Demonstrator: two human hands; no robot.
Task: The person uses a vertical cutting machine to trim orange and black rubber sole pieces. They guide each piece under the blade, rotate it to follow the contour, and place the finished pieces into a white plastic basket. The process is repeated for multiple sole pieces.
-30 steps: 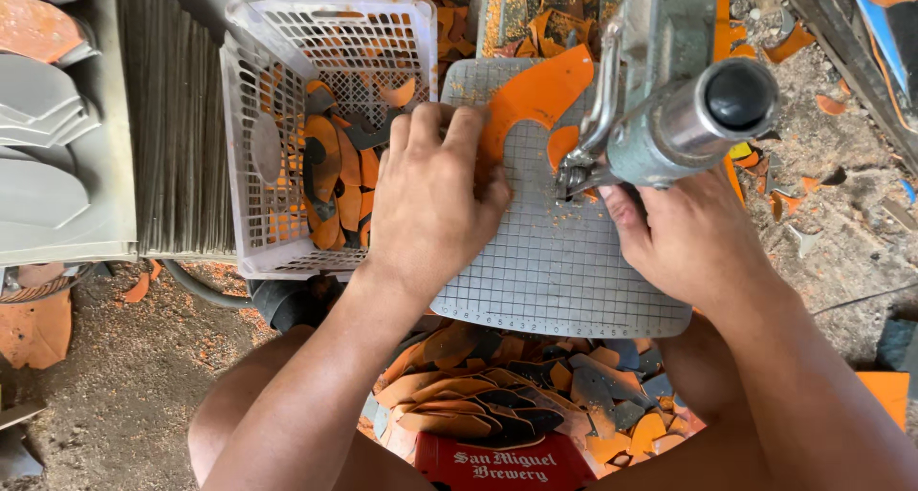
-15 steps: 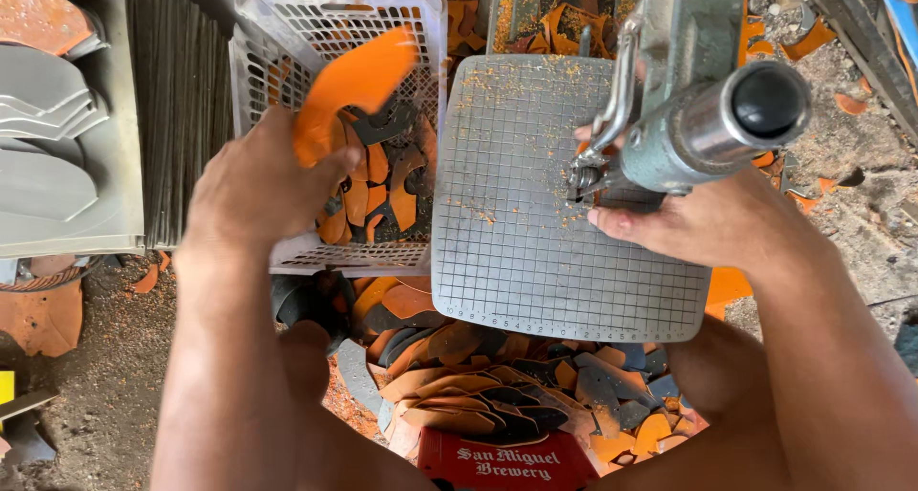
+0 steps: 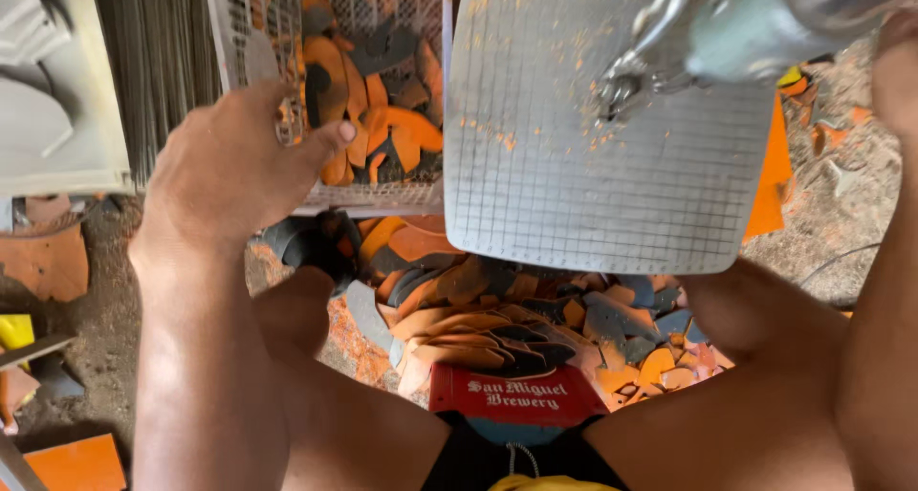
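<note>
Orange offcuts [image 3: 382, 128] fill the white plastic basket [image 3: 421, 196] at upper centre of the frame, mixed with dark grey pieces. Half a second ago the left hand [image 3: 229, 171] carried an orange cut piece over the basket; that piece is no longer in the hand, and a second ago it lay on the gridded metal plate [image 3: 593, 166] under both hands. Judgement: the cut piece has been dropped among the offcuts, and the plate now carries only orange dust. The left hand now rests at the basket's lower left corner, fingers [image 3: 325, 137] loosely curled, thumb tip against the mesh wall, nothing held. The offcuts lie just beyond the thumb, to its right, inside the basket. The right hand [image 3: 899, 70] shows only at the upper right edge, beside the grey machine head [image 3: 727, 32]; whether its fingers are closed cannot be told. Below the plate, a heap of scraps [image 3: 497, 319] covers the floor between the knees
</note>
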